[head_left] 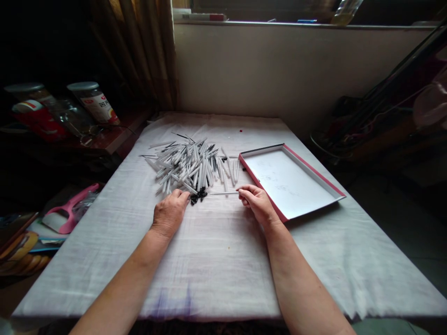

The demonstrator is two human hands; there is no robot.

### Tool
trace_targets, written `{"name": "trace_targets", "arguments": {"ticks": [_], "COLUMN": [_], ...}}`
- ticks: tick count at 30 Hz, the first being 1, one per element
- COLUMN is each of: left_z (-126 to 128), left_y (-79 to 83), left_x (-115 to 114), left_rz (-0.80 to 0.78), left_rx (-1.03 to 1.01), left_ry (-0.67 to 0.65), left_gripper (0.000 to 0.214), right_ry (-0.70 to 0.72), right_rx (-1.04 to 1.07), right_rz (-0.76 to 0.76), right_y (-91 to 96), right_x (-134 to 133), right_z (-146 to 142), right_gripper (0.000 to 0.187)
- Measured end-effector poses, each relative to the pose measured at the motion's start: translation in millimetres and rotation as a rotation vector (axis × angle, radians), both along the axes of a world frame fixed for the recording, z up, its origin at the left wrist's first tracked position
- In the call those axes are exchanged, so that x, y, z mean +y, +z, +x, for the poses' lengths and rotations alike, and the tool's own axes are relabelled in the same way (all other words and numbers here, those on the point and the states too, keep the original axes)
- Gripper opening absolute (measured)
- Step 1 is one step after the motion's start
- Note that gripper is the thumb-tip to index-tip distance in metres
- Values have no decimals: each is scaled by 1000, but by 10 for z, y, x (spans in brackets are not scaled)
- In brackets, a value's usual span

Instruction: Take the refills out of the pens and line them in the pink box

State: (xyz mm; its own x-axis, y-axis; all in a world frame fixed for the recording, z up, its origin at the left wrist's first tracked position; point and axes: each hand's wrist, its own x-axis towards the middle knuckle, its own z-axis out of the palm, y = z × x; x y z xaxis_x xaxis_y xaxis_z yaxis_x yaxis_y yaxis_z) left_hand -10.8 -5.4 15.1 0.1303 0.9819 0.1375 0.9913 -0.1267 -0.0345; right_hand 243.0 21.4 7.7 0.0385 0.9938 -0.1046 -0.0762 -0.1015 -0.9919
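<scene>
My right hand (256, 202) is closed in a pinch on one end of a thin pale pen refill (223, 193), which points left across the cloth. My left hand (171, 209) rests at the near edge of a heap of white pen barrels (188, 167), its fingers pressed together. Whatever those fingers may hold is hidden. Just right of the left fingertips lies a small pile of black pen plugs (199, 195). Dark-tipped thin refills are mixed among the barrels, and several barrels lie apart at the heap's right side.
A shallow white box lid (289, 181) with red edges lies right of my right hand. White cloth (223, 270) covers the table. At the left, a side table bears a labelled jar (96, 104); a pink-handled thing (75, 209) lies below. A wall stands behind.
</scene>
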Motion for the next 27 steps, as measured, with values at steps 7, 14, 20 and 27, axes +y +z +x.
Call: {"name": "trace_targets", "arguments": {"ticks": [7,14,20,27], "left_z": [-25,107,144,212], "left_y": [-67,-3,67,0], "left_x": [-5,-24,-60,-79], "left_rz": [164,-196,-365,-400], "left_rx": [-514,-1708,-1968,-1980], "left_ry": [24,106,158,116], "left_gripper": [23,39,44,49], "right_ry": [7,61,135,168], "right_rx": [41,127,134,71], "right_rz": [-22,-35,-53,-29], "right_y": [49,56,83,88], "right_x": [-28,-54,-91,-113], "right_z": [-11,-18,-58,-150], "right_gripper": [24,24,24,26]}}
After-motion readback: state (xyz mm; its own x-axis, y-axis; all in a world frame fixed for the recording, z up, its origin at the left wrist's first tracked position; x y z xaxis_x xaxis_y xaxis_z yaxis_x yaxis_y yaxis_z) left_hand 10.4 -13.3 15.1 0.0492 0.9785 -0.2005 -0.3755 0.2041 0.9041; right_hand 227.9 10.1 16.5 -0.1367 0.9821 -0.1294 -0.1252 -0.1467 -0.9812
